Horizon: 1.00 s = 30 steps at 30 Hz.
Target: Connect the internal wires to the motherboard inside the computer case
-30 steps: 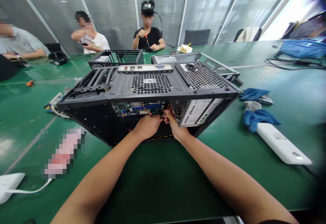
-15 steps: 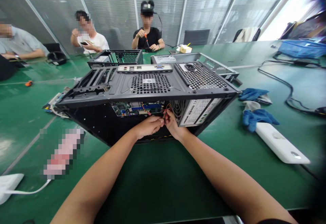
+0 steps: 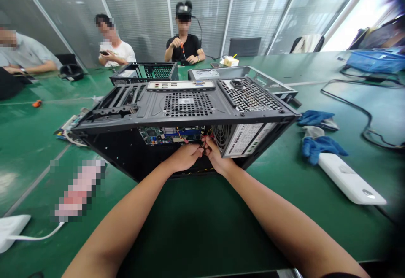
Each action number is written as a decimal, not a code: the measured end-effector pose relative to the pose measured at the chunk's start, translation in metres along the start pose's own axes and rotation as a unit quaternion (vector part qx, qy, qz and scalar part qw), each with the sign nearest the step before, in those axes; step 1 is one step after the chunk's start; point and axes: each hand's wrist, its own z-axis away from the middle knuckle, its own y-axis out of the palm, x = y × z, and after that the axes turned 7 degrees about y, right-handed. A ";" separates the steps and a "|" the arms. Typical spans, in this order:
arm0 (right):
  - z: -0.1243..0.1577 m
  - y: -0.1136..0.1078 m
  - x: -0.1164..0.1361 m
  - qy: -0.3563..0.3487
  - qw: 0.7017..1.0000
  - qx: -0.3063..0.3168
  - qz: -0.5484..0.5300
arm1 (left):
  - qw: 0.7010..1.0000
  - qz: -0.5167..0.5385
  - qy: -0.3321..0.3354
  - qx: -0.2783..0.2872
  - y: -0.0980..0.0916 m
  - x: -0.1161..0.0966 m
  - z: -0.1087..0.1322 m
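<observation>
The left hand (image 3: pixel 186 156) and the right hand (image 3: pixel 217 155) meet inside the open near side of a black computer case (image 3: pixel 145 110), each grip with thumb and fingers pressed together, seemingly pinching one small cable end (image 3: pixel 203 144) (too small and shaded to tell its kind). Thin wires (image 3: pixel 209 132) run just behind the fingertips, beside a power supply (image 3: pixel 245 139). The case stands on the desk (image 3: pixel 202 227), midway between its left and right edges and facing the near edge, its port panel (image 3: pixel 180 85) upward.

Handling of the cables looks to be under way: the case's near side is already uncovered, while the power supply and a circuit board (image 3: pixel 155 136) both sit inside. Whether the pinched end is loose or joined, and how many connections are left, cannot be told.

Behind it, toward the far edge, are a second black case (image 3: pixel 169 72), open-framed, and a silver case (image 3: pixel 202 74); their insides are mostly hidden. Toward the far right corner lies a blue basket (image 3: pixel 373 63), its contents unclear.
</observation>
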 end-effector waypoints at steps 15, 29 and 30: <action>-0.002 -0.003 -0.004 -0.001 0.999 0.023 0.022 | 0.933 -0.357 -0.049 0.015 0.000 -0.030 0.008; -0.002 -0.002 -0.005 -0.051 0.996 -0.008 0.074 | 0.966 -0.258 -0.018 0.023 0.003 -0.008 0.004; -0.002 -0.002 -0.005 -0.055 0.995 -0.013 0.080 | 0.965 -0.260 -0.019 0.021 0.004 -0.008 0.004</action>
